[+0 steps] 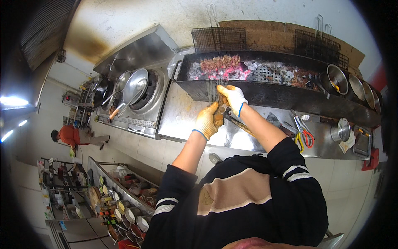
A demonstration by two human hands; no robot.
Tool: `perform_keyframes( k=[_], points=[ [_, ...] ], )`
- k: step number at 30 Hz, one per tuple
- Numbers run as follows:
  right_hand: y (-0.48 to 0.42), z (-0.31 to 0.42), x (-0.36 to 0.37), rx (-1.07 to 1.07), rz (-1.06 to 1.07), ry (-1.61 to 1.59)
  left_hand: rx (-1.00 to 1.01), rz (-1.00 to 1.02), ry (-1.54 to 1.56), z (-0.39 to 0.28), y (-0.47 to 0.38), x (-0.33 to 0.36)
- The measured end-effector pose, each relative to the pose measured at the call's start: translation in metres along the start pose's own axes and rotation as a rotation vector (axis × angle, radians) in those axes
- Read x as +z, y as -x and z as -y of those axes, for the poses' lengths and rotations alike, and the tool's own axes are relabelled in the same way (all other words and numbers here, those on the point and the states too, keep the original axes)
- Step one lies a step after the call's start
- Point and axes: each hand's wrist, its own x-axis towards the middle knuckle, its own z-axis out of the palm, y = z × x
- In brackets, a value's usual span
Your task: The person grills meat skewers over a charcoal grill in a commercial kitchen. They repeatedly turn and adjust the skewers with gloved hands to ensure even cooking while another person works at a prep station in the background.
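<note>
Several meat skewers (220,63) lie side by side over glowing charcoal (245,74) at the left part of a long black grill (264,90). Their thin metal rods (211,88) run over the front wall toward me. My left hand (206,122), in a stained whitish work glove, is closed around the near ends of the rods. Higher up and to the right, my right hand (233,96), gloved the same way, has its fingers on the rods at the grill's front edge. The gloves hide part of the rod ends.
Scissors (301,129), a knife (286,130) and a dark-tipped stick (239,124) lie on the steel counter (180,115). Metal bowls (337,79) stand at the grill's right end. Leftward is a wok burner with a wok (135,87). A person (70,137) stands far left.
</note>
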Motion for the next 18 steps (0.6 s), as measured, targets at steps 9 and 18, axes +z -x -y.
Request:
perform_keyframes(
  k=[9,18],
  points=[
    [0.012,-0.010,-0.004,-0.008,0.040,0.053,-0.006,0.047,0.063,0.015,0.018,-0.004],
    [0.024,-0.002,-0.002,-0.010,0.062,0.092,0.005,0.022,0.078,0.019,0.021,-0.005]
  ],
)
